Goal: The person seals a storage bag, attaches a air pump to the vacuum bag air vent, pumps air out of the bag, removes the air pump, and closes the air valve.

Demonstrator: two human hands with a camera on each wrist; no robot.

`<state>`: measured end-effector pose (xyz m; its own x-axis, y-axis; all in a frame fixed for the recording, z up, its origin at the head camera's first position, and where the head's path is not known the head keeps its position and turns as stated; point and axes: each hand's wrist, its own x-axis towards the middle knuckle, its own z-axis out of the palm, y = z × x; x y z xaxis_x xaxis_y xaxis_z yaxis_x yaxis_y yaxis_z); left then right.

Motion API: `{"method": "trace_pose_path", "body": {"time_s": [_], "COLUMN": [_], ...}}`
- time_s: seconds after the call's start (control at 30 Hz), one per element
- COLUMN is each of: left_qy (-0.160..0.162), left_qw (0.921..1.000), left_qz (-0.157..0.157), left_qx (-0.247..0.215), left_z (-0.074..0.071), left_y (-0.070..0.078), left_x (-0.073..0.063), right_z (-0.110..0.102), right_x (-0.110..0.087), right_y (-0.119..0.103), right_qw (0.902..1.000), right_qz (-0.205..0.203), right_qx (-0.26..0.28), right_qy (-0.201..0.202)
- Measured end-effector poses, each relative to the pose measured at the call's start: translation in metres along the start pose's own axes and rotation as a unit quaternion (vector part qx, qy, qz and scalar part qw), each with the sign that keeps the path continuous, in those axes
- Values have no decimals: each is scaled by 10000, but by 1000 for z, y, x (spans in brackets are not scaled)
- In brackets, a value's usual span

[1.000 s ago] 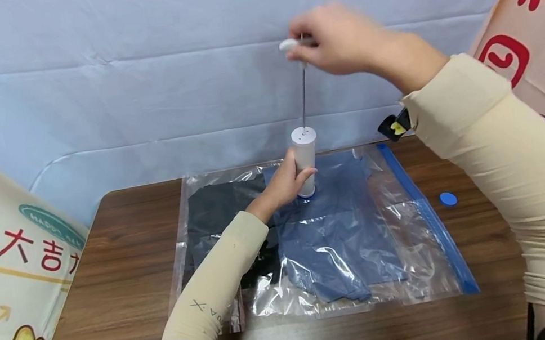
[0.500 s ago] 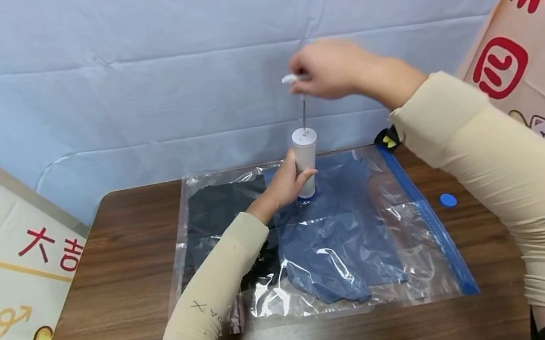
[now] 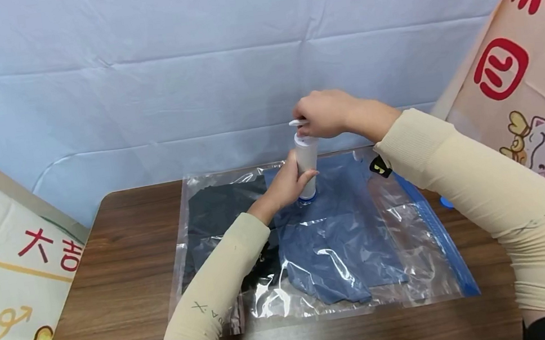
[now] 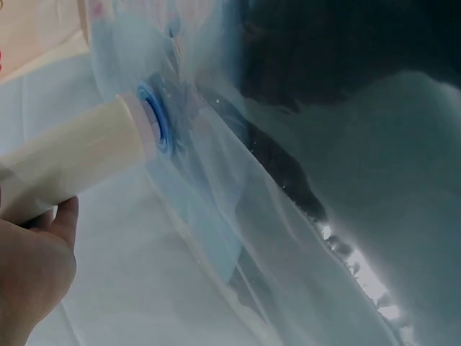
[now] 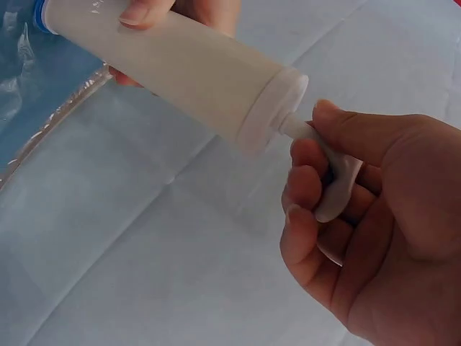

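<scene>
A white hand pump (image 3: 307, 157) stands nearly upright on a clear vacuum storage bag (image 3: 391, 223), its foot at the bag's blue valve (image 4: 157, 119). My left hand (image 3: 281, 184) grips the pump's barrel, thumb and fingers round it. The pump's white handle (image 5: 338, 187) is in my right hand (image 3: 329, 112), with fingers curled round it, close above the barrel's top cap. Inside the bag lie folded blue cloth (image 3: 332, 242) and dark cloth (image 3: 226, 209). In the right wrist view, a short piece of the rod shows between handle and cap.
The bag lies flat on a brown wooden table (image 3: 107, 281), with a blue zip edge (image 3: 439, 234) on its right. A blue cap (image 3: 446, 203) is partly hidden by the right sleeve. Behind hangs a pale cloth (image 3: 166, 92); printed panels (image 3: 525, 105) stand at both sides.
My right hand has moved steadily down with the pump handle, and the exposed metal rod has gone into the barrel. My left hand keeps its grip in the same place.
</scene>
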<state>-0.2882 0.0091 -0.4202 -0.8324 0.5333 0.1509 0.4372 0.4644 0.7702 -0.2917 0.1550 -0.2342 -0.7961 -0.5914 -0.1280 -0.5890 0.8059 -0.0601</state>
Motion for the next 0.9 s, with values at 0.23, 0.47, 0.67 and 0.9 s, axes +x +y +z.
{"method": "trace_pose_path", "body": {"time_s": [0.23,0.47,0.67,0.9], "left_qy": [77,138,194,155], "left_qw": [9999,9998,9996,9998], "left_qz": [57,58,148,59], "left_qx": [104,127,125,117], "left_z": [-1,0,0,-1], "left_y": [-1,0,0,-3], "left_x": [-1,-4,-3,-2], "right_z": [-28,-90,-111,-82], "right_x": [-2,-18,-29,-16], "right_y": [2,-7,-12,-6], "right_qw": [9994,9914,9769,9897], "right_qz": [-193,-141,136,-154], "right_qx": [142,130,109,97], "right_qy": [245,1298,2131,1417]}}
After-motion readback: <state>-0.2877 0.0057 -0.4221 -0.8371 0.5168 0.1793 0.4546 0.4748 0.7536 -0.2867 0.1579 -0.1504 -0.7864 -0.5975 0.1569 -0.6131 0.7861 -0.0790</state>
